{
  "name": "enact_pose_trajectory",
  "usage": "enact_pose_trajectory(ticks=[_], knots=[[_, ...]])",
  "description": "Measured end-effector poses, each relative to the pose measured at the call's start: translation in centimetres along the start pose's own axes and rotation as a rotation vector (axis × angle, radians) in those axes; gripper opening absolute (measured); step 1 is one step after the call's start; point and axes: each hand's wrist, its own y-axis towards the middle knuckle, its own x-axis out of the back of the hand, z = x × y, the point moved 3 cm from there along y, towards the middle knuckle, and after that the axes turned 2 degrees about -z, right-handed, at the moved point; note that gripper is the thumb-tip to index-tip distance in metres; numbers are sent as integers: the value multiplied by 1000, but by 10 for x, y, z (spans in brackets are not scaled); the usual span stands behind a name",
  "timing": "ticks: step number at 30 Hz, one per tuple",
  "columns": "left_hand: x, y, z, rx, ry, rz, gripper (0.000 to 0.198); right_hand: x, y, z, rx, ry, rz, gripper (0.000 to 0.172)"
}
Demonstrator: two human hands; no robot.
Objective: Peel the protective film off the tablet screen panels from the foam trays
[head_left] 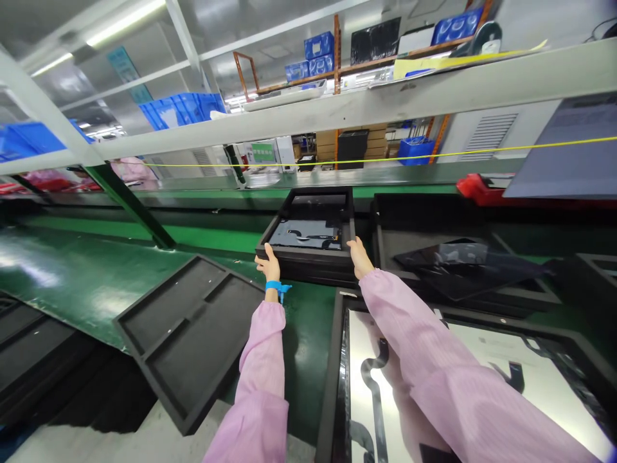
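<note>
My left hand (268,262), with a blue band at its wrist, grips the near left corner of a black tray (313,254). On the tray's right side, my right hand (359,257) is closed on the edge. Inside that tray lies a grey display panel (308,233) with dark flex cables. The tray appears to rest on more black trays; how my fingers sit beneath its rim is hidden. Under my right forearm is a larger tray (331,379) with silvery panels (525,354) and black ribbon cables. An empty black tray (202,334) lies askew at the left.
Behind the hands runs a green conveyor (207,238) beneath a white shelf beam (347,116). A dark tray with loose film (453,263) stands at right. A slanted green post (132,206) rises at left. Stacked black trays (43,360) fill the lower left.
</note>
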Motion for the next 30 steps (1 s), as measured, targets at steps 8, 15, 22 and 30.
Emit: enact_pose_trajectory(ticks=[8, 15, 22, 30], knots=[[17, -31, -26, 54, -5, 26, 51, -6, -23, 18, 54, -61, 73, 38], [64, -134, -59, -180, -86, 561, 61, 104, -119, 50, 349, -190, 254, 50], [156, -251, 20, -62, -6, 1197, 51, 289, -118, 16, 191, -254, -8, 44], [142, -307, 42, -362, 105, 1438, 29, 284, -111, 7, 88, -315, 352, 46]])
